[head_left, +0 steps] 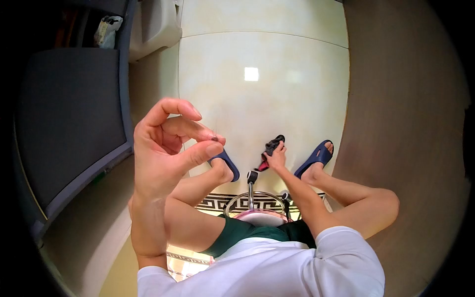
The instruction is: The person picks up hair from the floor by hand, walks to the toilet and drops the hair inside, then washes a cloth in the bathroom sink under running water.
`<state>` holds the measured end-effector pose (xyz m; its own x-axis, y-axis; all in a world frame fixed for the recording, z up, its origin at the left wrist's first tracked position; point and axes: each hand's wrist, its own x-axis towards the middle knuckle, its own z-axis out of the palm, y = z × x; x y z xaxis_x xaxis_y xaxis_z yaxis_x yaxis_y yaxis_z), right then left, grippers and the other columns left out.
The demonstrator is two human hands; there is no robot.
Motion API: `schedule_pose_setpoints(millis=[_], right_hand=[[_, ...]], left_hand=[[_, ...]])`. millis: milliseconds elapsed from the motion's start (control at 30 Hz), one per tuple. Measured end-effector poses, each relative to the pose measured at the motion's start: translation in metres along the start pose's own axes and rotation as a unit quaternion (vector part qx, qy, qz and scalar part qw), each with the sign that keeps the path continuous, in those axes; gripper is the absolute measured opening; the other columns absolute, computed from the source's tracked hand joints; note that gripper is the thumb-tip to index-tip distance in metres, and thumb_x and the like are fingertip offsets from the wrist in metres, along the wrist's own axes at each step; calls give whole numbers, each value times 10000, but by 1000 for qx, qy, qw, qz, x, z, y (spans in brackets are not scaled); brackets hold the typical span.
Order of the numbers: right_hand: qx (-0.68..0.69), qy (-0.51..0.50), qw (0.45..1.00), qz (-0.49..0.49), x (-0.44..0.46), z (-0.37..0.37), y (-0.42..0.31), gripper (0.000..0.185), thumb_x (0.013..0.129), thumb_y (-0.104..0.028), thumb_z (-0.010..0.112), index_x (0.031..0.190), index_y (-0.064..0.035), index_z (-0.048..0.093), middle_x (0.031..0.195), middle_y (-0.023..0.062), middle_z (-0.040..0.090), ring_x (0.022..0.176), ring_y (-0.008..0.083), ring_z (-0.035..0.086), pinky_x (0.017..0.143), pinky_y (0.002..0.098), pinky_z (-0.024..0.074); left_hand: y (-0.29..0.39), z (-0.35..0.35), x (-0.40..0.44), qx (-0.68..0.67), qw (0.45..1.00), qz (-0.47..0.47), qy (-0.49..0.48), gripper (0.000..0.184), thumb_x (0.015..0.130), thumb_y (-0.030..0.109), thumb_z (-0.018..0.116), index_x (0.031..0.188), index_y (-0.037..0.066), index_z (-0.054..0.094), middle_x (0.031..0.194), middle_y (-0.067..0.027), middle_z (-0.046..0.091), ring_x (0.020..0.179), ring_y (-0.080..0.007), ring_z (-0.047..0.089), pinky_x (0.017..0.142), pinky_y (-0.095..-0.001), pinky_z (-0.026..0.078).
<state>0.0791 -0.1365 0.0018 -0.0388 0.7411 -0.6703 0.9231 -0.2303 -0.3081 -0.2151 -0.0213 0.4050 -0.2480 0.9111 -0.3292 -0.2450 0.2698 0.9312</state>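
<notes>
The left hand (161,143) is raised, its thumb and one fingertip pinching a tiny dark scrap (214,138), perhaps lint, while the index finger is crooked above, clear of it. So slight a hold could fail: if the thumb eases or a draught catches the scrap, it may fall toward the tiled floor (257,99) below these fingers and be hard to find.

The right hand (277,158), lower down, has its fingers closed on a crumpled black-and-pink bundle (272,145), seemingly cloth. Its loose folds could slip from a one-handed grip or, swung toward the body, snag on the stool caster (252,176) just behind those fingers. The blue slides (316,158) stand on either side, where a shifting foot might tread on anything dropped.
</notes>
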Motion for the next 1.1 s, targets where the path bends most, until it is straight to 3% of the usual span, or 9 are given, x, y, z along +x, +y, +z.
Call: schedule_pose_setpoints(millis=[100,300,500,567,600,700,767,900,1100], right_hand=[[79,41,990,110,5,9,-52,780,706,-282,743,1241,-77,213,1176,272,374,1010,445,495,850,466,434],[164,125,965,159,74,-13,-131,587,772,-280,674,1205,-126,309,1158,206,401,1032,388,496,857,457,422],[201,131,967,90,140,-53,-186,556,768,-266,680,1211,-164,361,1144,180,403,982,364,527,846,435,431],[235,89,968,-5,162,-57,-169,567,750,-275,695,1207,-156,382,1139,192,413,988,371,523,857,436,433],[231,98,964,-92,162,-66,-158,535,759,-232,703,1195,-135,407,1092,159,485,975,303,552,844,387,453],[461,-23,873,-158,146,-110,-119,486,780,-174,701,1178,-105,429,1018,100,548,944,202,561,814,320,463],[516,-44,846,-124,126,-145,-88,456,798,-123,688,1178,-82,439,984,52,569,913,136,544,795,272,455],[523,66,846,-79,130,-164,23,461,802,-115,684,1199,-72,453,1021,49,565,920,151,544,806,277,450],[393,164,898,108,136,-163,130,582,737,-192,727,1234,-91,442,1110,140,554,987,263,548,856,362,436]], left_hand=[[-3,-3,1,-12,1000,3,-6,389,666,-119,716,963,20,507,767,-65,660,780,-167,664,722,-270,523],[-3,-5,-4,-10,1000,-6,-6,397,656,-120,724,954,27,506,756,-68,657,778,-160,663,710,-245,502],[-2,1,7,-18,999,-29,30,355,693,-106,698,963,21,505,769,-68,662,785,-163,662,715,-254,513],[-2,3,15,-7,999,-29,27,331,708,-90,692,958,29,512,771,-58,662,775,-157,660,715,-265,519],[-1,4,17,-1,999,-28,19,335,706,-100,683,957,39,510,775,-51,661,768,-156,659,723,-278,527],[2,4,18,8,999,-49,14,339,705,-106,680,954,50,511,784,-44,662,776,-157,660,730,-292,535],[4,6,16,15,998,-55,15,341,705,-107,682,954,51,511,784,-45,663,779,-157,660,730,-292,535],[4,12,9,-2,999,-31,11,351,698,-116,678,955,53,511,770,-52,662,752,-150,656,725,-293,533],[-2,14,10,-5,999,-34,6,333,701,-120,673,944,30,501,760,-65,661,783,-174,664,736,-285,522]])
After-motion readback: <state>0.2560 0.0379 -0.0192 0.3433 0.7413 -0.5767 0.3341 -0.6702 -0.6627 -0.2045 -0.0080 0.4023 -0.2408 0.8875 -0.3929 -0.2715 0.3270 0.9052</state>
